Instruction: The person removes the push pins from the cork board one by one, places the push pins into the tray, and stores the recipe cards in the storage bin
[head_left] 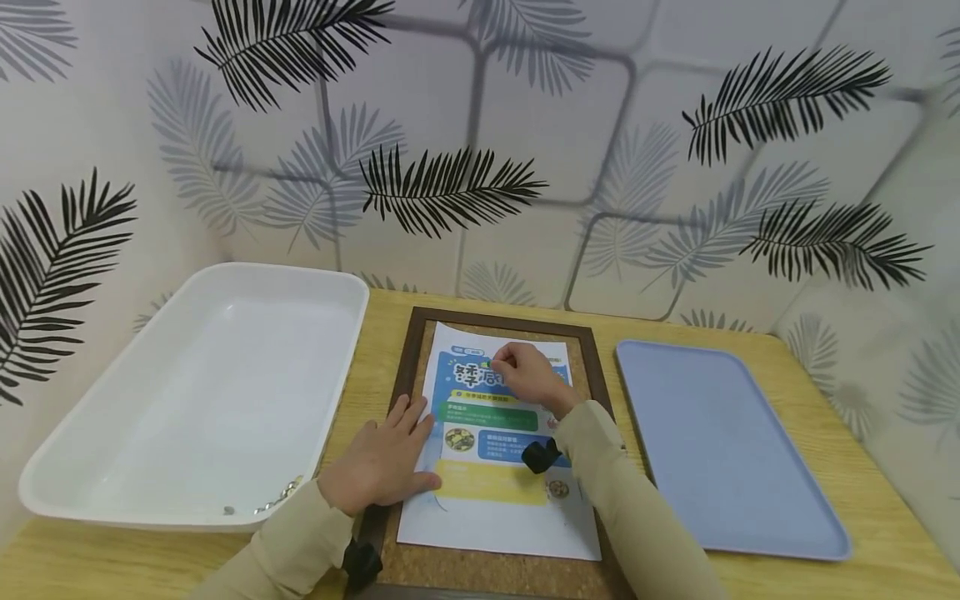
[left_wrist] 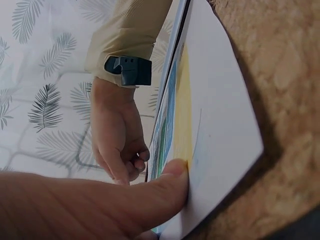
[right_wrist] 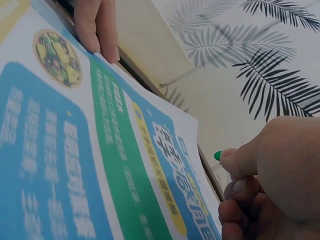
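A printed paper poster (head_left: 487,417) in blue, green and yellow lies on a framed cork board (head_left: 457,560). My left hand (head_left: 386,460) rests on the poster's left edge with its fingers spread; in the left wrist view its thumb (left_wrist: 167,187) touches the sheet's margin. Over the upper part of the poster, my right hand (head_left: 534,377) pinches a green pushpin (right_wrist: 217,155) between thumb and finger, the other fingers curled. From the right wrist view, the pin appears held just above the paper. Whether its tip touches the sheet, I cannot tell.
A large white tray (head_left: 187,400) stands left of the board, with several small shiny pieces (head_left: 279,495) near its front edge. To the right lies a flat blue tray (head_left: 727,450). Patterned wall covering (head_left: 525,250) rises behind the wooden table (head_left: 795,367).
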